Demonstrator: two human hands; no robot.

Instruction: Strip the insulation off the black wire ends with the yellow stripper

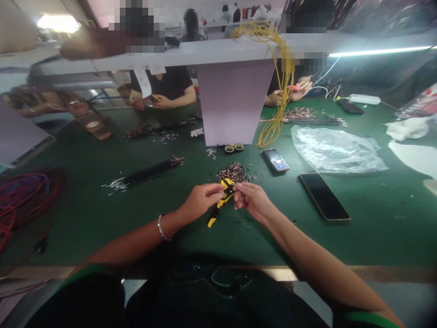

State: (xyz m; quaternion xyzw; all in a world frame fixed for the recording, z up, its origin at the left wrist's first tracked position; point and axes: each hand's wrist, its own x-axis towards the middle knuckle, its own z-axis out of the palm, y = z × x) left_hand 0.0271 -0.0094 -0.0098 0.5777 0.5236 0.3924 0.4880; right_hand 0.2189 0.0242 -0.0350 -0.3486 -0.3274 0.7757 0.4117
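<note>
Both of my hands meet over yellow-and-black wire strippers (pixel 213 217) in the middle of the green table. My left hand (pixel 200 200), with a bracelet at the wrist, is closed in a pinch at the left side of the tool's head. Opposite it, my right hand (pixel 254 199) has its fingertips pressed together by the jaws. What either pinch holds is too small to make out. Just beyond the tool lies a heap of short black wires with copper ends (pixel 233 172). Dark scraps are scattered below my right hand.
Left of centre lies a bundle of black wires (pixel 146 174); red and blue cables (pixel 25 200) coil at the far left. A keypad phone (pixel 276 160), a smartphone (pixel 324 197) and a plastic bag (pixel 336 150) lie to the right. Yellow wires (pixel 282 91) hang over the shelf (pixel 235 100). People work opposite.
</note>
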